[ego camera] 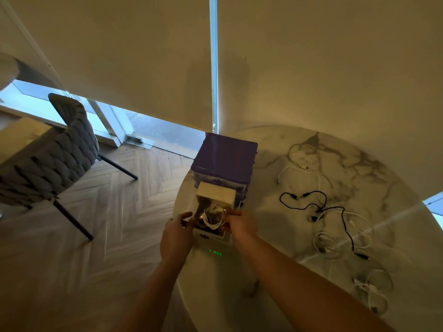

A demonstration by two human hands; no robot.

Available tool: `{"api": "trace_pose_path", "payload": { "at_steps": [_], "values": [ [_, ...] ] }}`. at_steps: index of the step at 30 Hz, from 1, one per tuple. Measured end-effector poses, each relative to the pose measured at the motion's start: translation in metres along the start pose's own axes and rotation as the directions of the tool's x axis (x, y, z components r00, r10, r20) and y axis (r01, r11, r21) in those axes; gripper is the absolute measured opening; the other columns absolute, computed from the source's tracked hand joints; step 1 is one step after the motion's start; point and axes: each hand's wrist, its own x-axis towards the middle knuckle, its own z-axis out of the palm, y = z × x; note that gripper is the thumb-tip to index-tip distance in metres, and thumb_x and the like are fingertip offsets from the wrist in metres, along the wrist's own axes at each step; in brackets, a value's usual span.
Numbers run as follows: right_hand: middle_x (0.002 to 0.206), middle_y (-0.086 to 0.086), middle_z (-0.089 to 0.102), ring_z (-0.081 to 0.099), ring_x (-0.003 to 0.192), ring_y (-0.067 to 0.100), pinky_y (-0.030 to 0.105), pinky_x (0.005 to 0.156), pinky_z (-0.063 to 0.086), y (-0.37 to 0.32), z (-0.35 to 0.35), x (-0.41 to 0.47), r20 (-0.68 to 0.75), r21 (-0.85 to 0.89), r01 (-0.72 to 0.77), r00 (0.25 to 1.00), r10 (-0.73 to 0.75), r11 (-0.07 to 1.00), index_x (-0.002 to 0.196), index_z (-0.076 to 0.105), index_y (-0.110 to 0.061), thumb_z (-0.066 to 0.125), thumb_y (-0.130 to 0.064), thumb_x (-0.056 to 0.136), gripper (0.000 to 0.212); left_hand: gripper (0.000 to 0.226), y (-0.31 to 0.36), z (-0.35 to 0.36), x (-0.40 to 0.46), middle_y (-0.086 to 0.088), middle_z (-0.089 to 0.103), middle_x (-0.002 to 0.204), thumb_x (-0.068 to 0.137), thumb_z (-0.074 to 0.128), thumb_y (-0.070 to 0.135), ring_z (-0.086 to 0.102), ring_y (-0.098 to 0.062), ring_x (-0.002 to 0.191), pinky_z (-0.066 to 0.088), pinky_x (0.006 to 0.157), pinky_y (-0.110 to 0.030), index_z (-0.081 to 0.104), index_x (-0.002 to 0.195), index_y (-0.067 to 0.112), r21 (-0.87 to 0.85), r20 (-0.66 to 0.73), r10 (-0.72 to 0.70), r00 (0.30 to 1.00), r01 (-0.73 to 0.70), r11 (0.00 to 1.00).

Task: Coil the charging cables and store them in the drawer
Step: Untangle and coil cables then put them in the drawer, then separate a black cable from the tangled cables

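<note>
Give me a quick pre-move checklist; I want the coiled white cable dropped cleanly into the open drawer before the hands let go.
1. Drawer pulled out far enough: ok.
2. Coiled white cable over the drawer opening: ok.
3. Right hand gripping the cable: ok, its fingers hold the plug end.
4. Left hand steadying the drawer's side: ok, though contact cannot be told.
5. Room left inside the drawer: cannot tell, hands and cable hide it.
6. All cables stored: not ok, black cable and loose white cables lie on the table.
</note>
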Motion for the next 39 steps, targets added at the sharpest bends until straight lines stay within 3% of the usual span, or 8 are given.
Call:
{"api": "trace_pose_path", "payload": {
  "at_steps": [3,8,12,15,20,29,34,39],
  "values": [
    [0.081,0.004,0.07,0.064,0.062,0.018,0.025,0.054,0.051,0.002,0.004,-0.001,-0.081,-0.124,0.084,0.992,-0.094,0.989,0.095,0.072,-0.015,0.071,-0.016,0.083,0.012,0.035,-0.007,0.0,0.0,0.0,0.052,0.109,0.089,0.061,0.039,0.055,-0.016,0.094,0.047,0.069,-0.028,0.059,0.122,0.028,0.148,-0.012,0.036,0.999,-0.033,0.988],
    [0.094,-0.003,0.068,0.058,0.077,0.013,0.024,0.059,0.038,0.006,0.005,-0.016,-0.063,-0.384,0.243,0.956,-0.288,0.891,0.106,0.07,-0.026,0.056,-0.032,0.093,0.02,0.031,-0.01,0.002,-0.001,0.001,0.05,0.107,0.089,0.061,0.039,0.053,-0.016,0.094,0.05,0.069,-0.03,0.062,0.118,0.028,0.176,-0.011,0.048,0.999,-0.045,0.983],
    [0.098,-0.001,0.067,0.061,0.086,0.017,0.026,0.065,0.041,0.01,0.009,-0.021,0.07,-0.688,0.366,0.893,-0.444,0.627,0.106,0.068,-0.024,0.046,-0.038,0.097,0.027,0.028,-0.01,0.004,-0.001,0.002,0.049,0.105,0.09,0.06,0.037,0.054,-0.016,0.094,0.05,0.069,-0.03,0.063,0.117,0.028,0.162,-0.016,0.04,0.999,-0.037,0.986],
    [0.107,0.0,0.065,0.061,0.093,0.018,0.027,0.069,0.045,0.013,0.007,-0.02,0.209,-0.784,0.46,0.829,-0.519,0.418,0.107,0.068,-0.022,0.046,-0.036,0.098,0.028,0.028,-0.011,0.004,-0.001,0.004,0.048,0.103,0.091,0.06,0.036,0.053,-0.015,0.093,0.049,0.068,-0.029,0.062,0.118,0.028,0.163,-0.016,0.041,0.999,-0.038,0.986],
    [0.121,0.001,0.059,0.057,0.105,0.02,0.03,0.082,0.048,0.017,0.003,-0.016,0.322,-0.791,0.538,0.77,-0.55,0.292,0.119,0.064,-0.02,0.053,-0.027,0.095,0.027,0.028,-0.013,0.004,0.0,0.004,0.049,0.102,0.091,0.06,0.035,0.053,-0.014,0.092,0.045,0.066,-0.026,0.063,0.118,0.026,0.152,-0.016,0.034,0.999,-0.032,0.988],
    [0.123,0.002,0.058,0.057,0.106,0.021,0.03,0.085,0.047,0.019,0.002,-0.01,0.441,-0.739,0.638,0.701,-0.56,0.217,0.122,0.062,-0.018,0.046,-0.023,0.098,0.028,0.029,-0.015,0.002,0.001,0.004,0.05,0.101,0.091,0.06,0.034,0.053,-0.013,0.09,0.042,0.064,-0.024,0.063,0.119,0.026,0.161,-0.006,0.024,1.0,-0.023,0.987],
    [0.118,-0.003,0.054,0.055,0.102,0.014,0.023,0.082,0.047,0.021,-0.014,-0.016,0.376,-0.577,0.71,0.67,-0.64,0.404,0.116,0.066,-0.019,0.054,-0.026,0.095,0.025,0.029,-0.016,0.0,0.002,0.003,0.052,0.103,0.091,0.059,0.036,0.054,-0.013,0.089,0.043,0.065,-0.025,0.063,0.118,0.027,0.179,-0.003,0.025,1.0,-0.024,0.984],
    [0.097,-0.008,0.059,0.055,0.083,0.007,0.016,0.069,0.042,0.03,-0.069,-0.016,0.18,-0.571,0.601,0.756,-0.63,0.559,0.101,0.066,-0.021,0.058,-0.031,0.092,0.015,0.034,-0.004,0.008,-0.007,-0.004,0.05,0.119,0.092,0.056,0.039,0.056,-0.019,0.096,0.051,0.073,-0.035,0.057,0.121,0.022,0.184,-0.059,0.043,0.997,-0.032,0.982]
  ]
}}
